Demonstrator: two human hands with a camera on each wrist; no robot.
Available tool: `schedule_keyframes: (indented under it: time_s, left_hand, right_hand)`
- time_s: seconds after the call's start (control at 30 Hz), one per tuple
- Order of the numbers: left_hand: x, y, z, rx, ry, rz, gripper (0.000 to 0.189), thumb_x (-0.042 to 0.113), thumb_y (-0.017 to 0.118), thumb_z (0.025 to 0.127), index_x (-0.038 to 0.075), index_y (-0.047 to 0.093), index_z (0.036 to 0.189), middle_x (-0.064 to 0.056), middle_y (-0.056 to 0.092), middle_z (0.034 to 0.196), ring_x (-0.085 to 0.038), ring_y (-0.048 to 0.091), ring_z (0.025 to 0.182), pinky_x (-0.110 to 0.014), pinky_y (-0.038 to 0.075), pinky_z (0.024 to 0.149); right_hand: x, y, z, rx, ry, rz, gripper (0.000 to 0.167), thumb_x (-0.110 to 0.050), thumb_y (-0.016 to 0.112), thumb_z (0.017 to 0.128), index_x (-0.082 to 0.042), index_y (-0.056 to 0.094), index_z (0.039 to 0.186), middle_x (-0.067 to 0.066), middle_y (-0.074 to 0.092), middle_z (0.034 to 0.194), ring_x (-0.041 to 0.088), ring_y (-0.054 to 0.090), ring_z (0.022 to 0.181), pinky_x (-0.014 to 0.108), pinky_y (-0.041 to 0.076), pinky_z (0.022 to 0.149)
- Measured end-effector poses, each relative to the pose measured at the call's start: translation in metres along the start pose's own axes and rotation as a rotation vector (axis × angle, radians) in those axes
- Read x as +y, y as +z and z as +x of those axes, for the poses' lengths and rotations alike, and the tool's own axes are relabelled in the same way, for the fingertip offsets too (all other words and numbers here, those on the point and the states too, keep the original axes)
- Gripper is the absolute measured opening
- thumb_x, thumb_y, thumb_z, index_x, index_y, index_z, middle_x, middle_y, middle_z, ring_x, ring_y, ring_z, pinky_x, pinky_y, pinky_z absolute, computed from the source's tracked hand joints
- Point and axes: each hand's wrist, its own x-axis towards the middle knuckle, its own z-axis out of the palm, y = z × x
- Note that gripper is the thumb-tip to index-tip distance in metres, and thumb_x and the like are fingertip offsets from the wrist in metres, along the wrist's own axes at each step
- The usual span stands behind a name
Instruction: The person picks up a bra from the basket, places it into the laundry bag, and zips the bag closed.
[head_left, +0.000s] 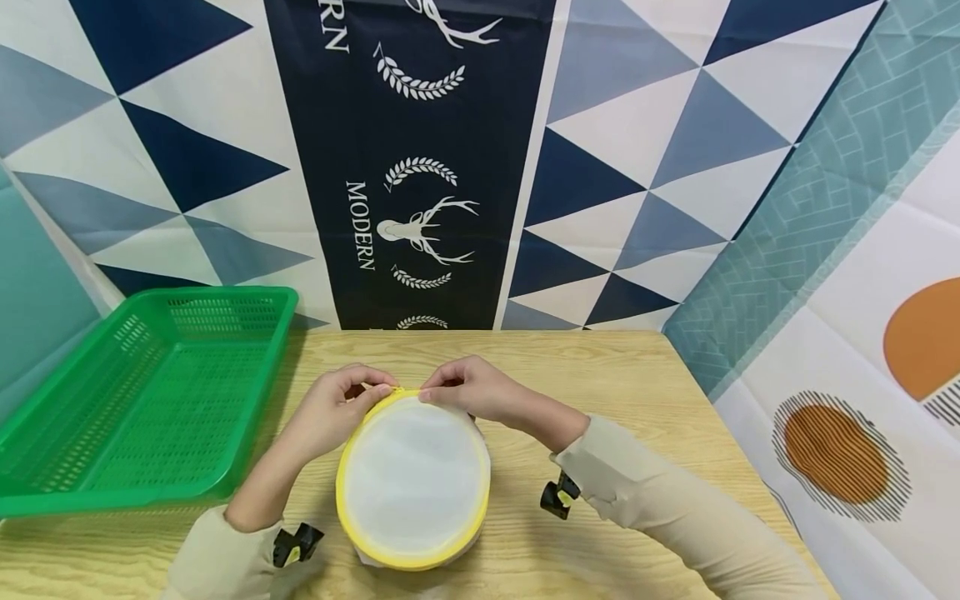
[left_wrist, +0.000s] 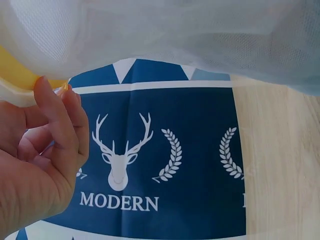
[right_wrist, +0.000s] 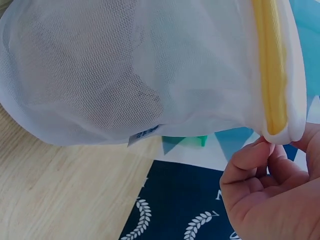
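A round white mesh laundry bag [head_left: 416, 475] with a yellow zipper band around its top stands on the wooden table, between the two forearms. My left hand [head_left: 330, 412] pinches the yellow zipper at the far rim; a small yellow pull [left_wrist: 65, 88] shows by its fingertips in the left wrist view. Close beside it, my right hand [head_left: 472, 390] pinches the same rim between thumb and fingers. From the right wrist, the bag's mesh side [right_wrist: 90, 75] and yellow zipper band [right_wrist: 272, 65] are visible, with a small label [right_wrist: 144, 134] on the lower edge. What lies inside the bag cannot be made out.
To the left, a green plastic basket [head_left: 281, 358] with perforated walls stands on the wooden table [head_left: 600, 383]. A patterned cloth [head_left: 420, 167] with deer heads hangs behind the table's far edge. Black wrist cameras [head_left: 558, 496] sit at both sleeves.
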Motion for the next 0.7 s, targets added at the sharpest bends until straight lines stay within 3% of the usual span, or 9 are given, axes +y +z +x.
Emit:
schedule_keyframes:
  time_s: [0.2,0.37,0.7]
  left_hand:
    - [0.0021,0.0015,0.0000,0.003,0.009,-0.015,0.014,0.017,0.061,0.091,0.010,0.070,0.097,-0.006,0.066,0.097,-0.017,0.052,0.075,-0.024,0.046,0.065]
    - [0.0050,0.0030,0.0002,-0.011,0.017,-0.018,0.014,0.018,0.060,0.091,0.010,0.070,0.098,-0.005,0.066,0.096,-0.016,0.051,0.073,-0.024,0.045,0.064]
    - [0.0024,0.0043,-0.0033,-0.015,0.024,-0.033,0.012,0.017,0.059,0.092,0.011,0.070,0.096,-0.004,0.067,0.095,-0.016,0.054,0.076,-0.025,0.047,0.066]
  right_hand:
    - [-0.0010,0.0018,0.0012,0.002,-0.023,0.014,0.025,-0.029,0.056,0.093,-0.009,0.070,0.096,0.001,0.064,0.084,0.010,0.053,0.062,0.022,0.044,0.055]
    - [-0.0049,0.0073,0.0034,-0.003,-0.052,-0.002,0.024,-0.028,0.059,0.092,-0.010,0.071,0.101,0.002,0.068,0.096,0.008,0.060,0.073,0.024,0.052,0.064]
    - [-0.0040,0.0086,0.0035,0.005,-0.019,-0.011,0.021,-0.026,0.061,0.091,-0.008,0.073,0.095,0.004,0.069,0.089,0.009,0.061,0.061,0.025,0.052,0.057]
